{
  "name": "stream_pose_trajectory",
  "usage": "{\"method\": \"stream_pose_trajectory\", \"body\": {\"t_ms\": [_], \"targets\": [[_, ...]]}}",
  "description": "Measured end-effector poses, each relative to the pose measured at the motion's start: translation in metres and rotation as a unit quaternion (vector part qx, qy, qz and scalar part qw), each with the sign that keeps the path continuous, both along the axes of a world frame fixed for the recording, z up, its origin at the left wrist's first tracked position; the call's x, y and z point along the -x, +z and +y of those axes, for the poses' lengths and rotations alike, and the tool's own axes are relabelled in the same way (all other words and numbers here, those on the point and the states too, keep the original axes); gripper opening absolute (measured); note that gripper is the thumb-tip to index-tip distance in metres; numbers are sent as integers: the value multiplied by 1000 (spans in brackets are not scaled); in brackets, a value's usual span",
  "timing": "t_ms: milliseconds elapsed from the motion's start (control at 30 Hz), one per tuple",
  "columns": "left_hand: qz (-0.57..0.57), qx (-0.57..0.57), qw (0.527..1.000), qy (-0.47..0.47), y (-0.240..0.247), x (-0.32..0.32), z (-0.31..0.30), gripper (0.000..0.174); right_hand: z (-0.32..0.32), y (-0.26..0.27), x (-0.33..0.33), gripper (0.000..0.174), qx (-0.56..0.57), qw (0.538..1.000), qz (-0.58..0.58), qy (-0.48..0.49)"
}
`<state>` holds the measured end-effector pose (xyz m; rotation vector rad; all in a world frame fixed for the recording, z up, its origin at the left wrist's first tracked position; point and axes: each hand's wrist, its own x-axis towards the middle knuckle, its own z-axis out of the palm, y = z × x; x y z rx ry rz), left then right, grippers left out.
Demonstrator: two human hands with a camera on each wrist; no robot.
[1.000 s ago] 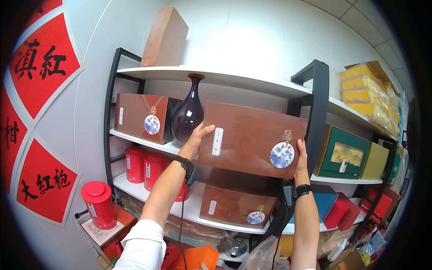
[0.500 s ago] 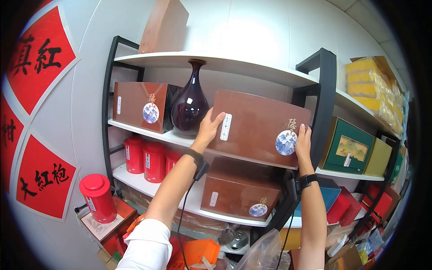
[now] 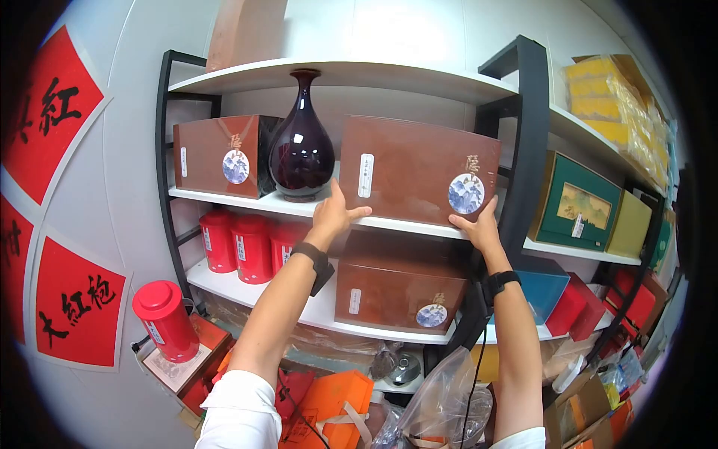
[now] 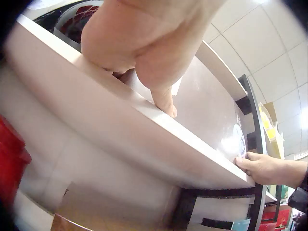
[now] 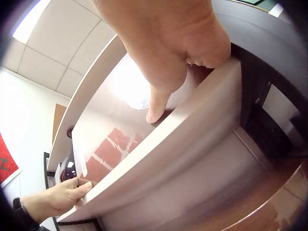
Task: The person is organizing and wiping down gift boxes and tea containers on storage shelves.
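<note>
A large brown gift box with a blue-and-white round emblem stands on the middle white shelf, its base close along the front edge. My left hand holds its lower left corner, the thumb laid on the front face and the fingers round the side. At the lower right corner my right hand grips it likewise, thumb under the emblem. Both wrist views show the thumbs pressed on the glossy front, just above the shelf edge; the other fingers are mostly hidden. A dark purple vase stands just left of my left hand.
Another brown box sits left of the vase, and one more below. Red canisters line the lower shelf. A black upright post rises just right of the held box. Plastic bags and an orange bag lie beneath.
The brown box has gone back onto the middle shelf from in front of it and now stands level. Both hands have slid down to its lower corners. The head view has shifted slightly.
</note>
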<state>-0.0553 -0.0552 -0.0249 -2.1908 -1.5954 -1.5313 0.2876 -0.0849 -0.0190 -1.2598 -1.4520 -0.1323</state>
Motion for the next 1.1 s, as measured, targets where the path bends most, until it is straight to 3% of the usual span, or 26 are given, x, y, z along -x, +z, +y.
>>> {"method": "stream_pose_trajectory", "body": {"t_ms": [200,333,433,633,867,1100], "targets": [[-3,15,998,61,-2,-8,-1,110,-12,-4,18,127,19,992,-40,-119],[-18,16,999,41,-5,-10,2,104,-3,-9,11,129,9,988,-83,-130],[-29,4,999,12,-5,-9,0,97,-7,-5,13,128,44,989,-65,-125],[-60,-24,998,7,-13,-9,14,94,-8,-7,14,124,3,989,-66,-129],[-59,-21,998,22,-9,-11,3,89,-14,0,21,124,65,984,-67,-154],[-34,-9,998,46,-9,-13,-3,86,-12,-16,25,116,33,974,-102,-202]]}}
